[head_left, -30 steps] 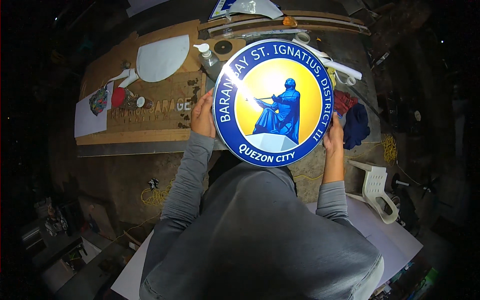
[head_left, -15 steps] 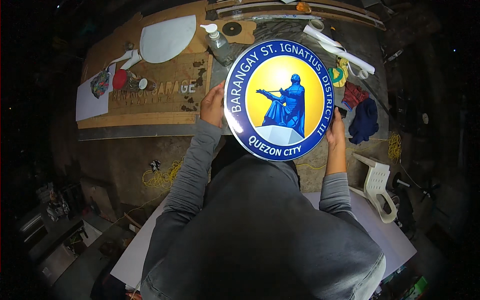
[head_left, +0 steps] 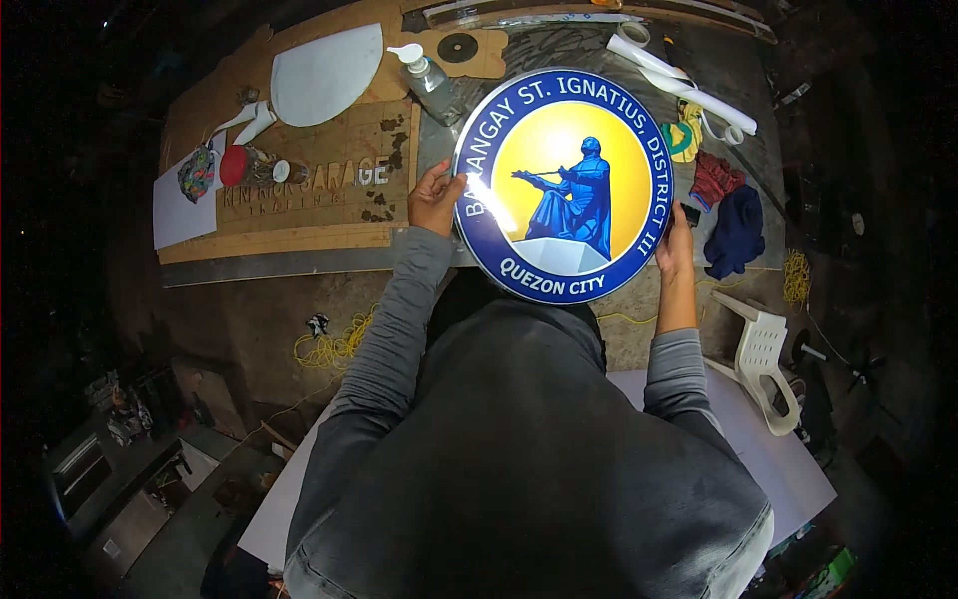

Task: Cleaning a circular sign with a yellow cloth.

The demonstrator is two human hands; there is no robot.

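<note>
A round glossy sign [head_left: 623, 215] faces up in front of me, with a blue lettered rim and a yellow middle showing a blue seated figure. My left hand [head_left: 435, 203] is closed on its left edge, the thumb against the rim and the other fingers partly behind it. On the opposite edge, my right hand [head_left: 676, 245] grips the sign from the lower right; its fingers are mostly hidden. Light glares off the left part of the sign. Beyond its upper left edge stands a clear pump bottle [head_left: 429, 85] with a white top.
The dark worktable [head_left: 519, 50] carries a brown board [head_left: 329, 215] with cut-out lettering and a white curved sheet [head_left: 327, 75] at left. At right lie a white roll [head_left: 689, 90], a red glove [head_left: 717, 182] and a dark blue cloth [head_left: 735, 232]. A white plastic chair [head_left: 758, 364] stands behind right.
The sign sits slightly higher in view and a little right, its near edge farther from my body. My left thumb has come round onto its rim. Both hands keep hold.
</note>
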